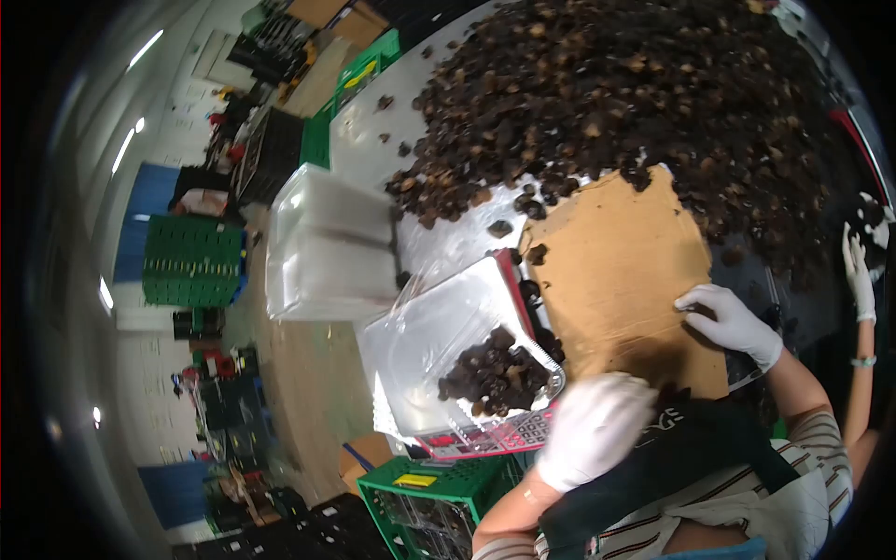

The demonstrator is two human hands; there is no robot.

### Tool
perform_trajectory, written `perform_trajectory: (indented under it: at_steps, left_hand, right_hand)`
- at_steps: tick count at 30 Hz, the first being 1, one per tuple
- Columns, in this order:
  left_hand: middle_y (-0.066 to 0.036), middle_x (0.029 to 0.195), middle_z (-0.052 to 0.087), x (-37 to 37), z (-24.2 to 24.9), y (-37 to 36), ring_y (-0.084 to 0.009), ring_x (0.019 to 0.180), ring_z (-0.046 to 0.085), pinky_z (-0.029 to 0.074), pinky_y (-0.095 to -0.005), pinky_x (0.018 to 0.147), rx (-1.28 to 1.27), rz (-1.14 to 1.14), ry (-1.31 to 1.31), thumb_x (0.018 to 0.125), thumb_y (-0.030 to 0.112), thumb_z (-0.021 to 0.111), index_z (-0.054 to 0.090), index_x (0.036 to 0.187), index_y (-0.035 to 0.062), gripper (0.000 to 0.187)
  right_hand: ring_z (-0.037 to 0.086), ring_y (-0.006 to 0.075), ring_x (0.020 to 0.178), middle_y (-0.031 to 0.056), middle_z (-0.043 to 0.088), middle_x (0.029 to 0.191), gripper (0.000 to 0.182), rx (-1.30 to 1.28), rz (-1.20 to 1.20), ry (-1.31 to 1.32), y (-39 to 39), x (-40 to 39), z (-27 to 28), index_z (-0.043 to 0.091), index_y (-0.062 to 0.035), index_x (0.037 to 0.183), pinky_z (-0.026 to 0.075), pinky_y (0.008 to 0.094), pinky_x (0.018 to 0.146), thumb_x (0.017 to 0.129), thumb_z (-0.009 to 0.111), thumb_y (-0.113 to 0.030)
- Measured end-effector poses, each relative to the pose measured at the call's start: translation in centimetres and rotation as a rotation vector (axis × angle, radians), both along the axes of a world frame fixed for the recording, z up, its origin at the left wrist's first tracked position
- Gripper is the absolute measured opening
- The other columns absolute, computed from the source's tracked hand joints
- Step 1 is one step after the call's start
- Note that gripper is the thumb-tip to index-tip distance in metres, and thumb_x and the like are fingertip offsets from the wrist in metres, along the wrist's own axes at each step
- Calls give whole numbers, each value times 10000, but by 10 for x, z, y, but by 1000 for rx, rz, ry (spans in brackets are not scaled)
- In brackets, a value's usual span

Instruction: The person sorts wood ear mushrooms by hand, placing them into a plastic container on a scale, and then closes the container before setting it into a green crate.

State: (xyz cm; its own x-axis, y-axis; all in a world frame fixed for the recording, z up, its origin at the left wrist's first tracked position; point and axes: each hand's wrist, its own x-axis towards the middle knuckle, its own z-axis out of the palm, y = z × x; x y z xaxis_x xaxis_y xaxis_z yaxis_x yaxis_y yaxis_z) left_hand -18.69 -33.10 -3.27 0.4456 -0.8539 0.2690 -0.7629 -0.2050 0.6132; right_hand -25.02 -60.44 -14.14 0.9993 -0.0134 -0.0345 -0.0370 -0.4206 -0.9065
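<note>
My left hand (597, 431), in a white glove, is blurred beside the scale (532, 431), fingers curled in; whatever it holds is hidden. On the scale rests a clear plastic tray (411, 359) with a small heap of dark, mushroom-like pieces (497, 373) at its near end. My right hand (733, 322), also gloved, is above the right edge of a cardboard sheet (621, 271). Its thumb and fingers close around something small and dark. Past the cardboard, a large pile of the same dark brown pieces (616, 93) covers the table.
A stack of clear plastic containers (331, 247) stands left of the scale. Below it is a green crate (420, 495). Another person's gloved hand (859, 271) reaches in at the far right. More green crates (193, 259) stand across the room.
</note>
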Motion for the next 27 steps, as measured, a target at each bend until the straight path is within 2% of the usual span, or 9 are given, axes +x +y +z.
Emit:
perform_trajectory:
  at_steps: [5,11,12,15,16,17,21,25,27]
  left_hand:
    - [-125,1151,626,18,13,43,-420,1222,456,355,-539,1030,572,480,-413,645,216,834,632,1131,45,554]
    - [-124,1200,595,42,-31,152,-406,1220,463,356,-524,1054,368,450,-526,647,199,833,633,1108,63,520]
    - [-134,1130,653,36,6,118,-360,1137,543,496,-458,908,377,488,-530,681,193,869,660,1005,39,415]
    - [-153,1195,616,35,14,118,-398,1156,521,498,-500,898,406,529,-435,652,239,888,671,1008,86,444]
    - [-167,1229,593,26,-3,124,-422,1176,499,471,-542,930,213,746,-38,644,260,893,661,1060,105,501]
    - [-171,1252,577,28,22,104,-435,1187,486,432,-571,973,433,508,-484,637,269,897,645,1116,113,563]
    - [-181,1255,578,17,13,65,-405,1196,489,407,-524,995,193,413,-249,653,200,880,643,1121,75,540]
    - [-208,1324,506,12,-42,4,-436,1236,453,355,-541,1054,81,135,51,748,241,791,611,1204,74,518]
    - [-207,1411,460,8,-70,-19,-453,1321,392,342,-529,1075,175,75,114,762,252,781,574,1295,83,596]
  right_hand:
    - [629,323,915,115,666,958,195,-121,139,-220,13,12,-6,666,-76,1017,500,416,807,836,614,-125]
    - [629,252,846,52,653,918,203,-196,604,-490,70,-20,-45,655,-133,965,488,390,703,769,646,-188]
    - [634,254,840,54,658,910,182,-289,670,-429,69,-26,-46,659,-130,948,490,398,697,777,637,-188]
    - [648,278,836,74,669,881,153,-469,872,-50,57,-39,-30,667,-111,895,498,424,699,805,607,-219]
    - [649,298,846,91,669,868,176,-463,926,203,46,-42,-14,668,-99,876,500,434,713,820,594,-248]
    - [651,318,855,107,670,855,211,-451,969,458,33,-42,0,669,-87,858,502,445,726,834,581,-278]
    - [629,364,808,158,652,789,269,-225,511,304,-19,-38,29,657,-75,804,498,459,704,887,577,-318]
    - [613,328,771,131,648,803,186,-719,-313,-96,-63,4,29,643,-70,791,488,431,695,813,592,-247]
    - [515,339,1098,166,549,1236,595,-968,-471,192,-70,9,16,516,-82,1320,404,457,910,789,646,-320]
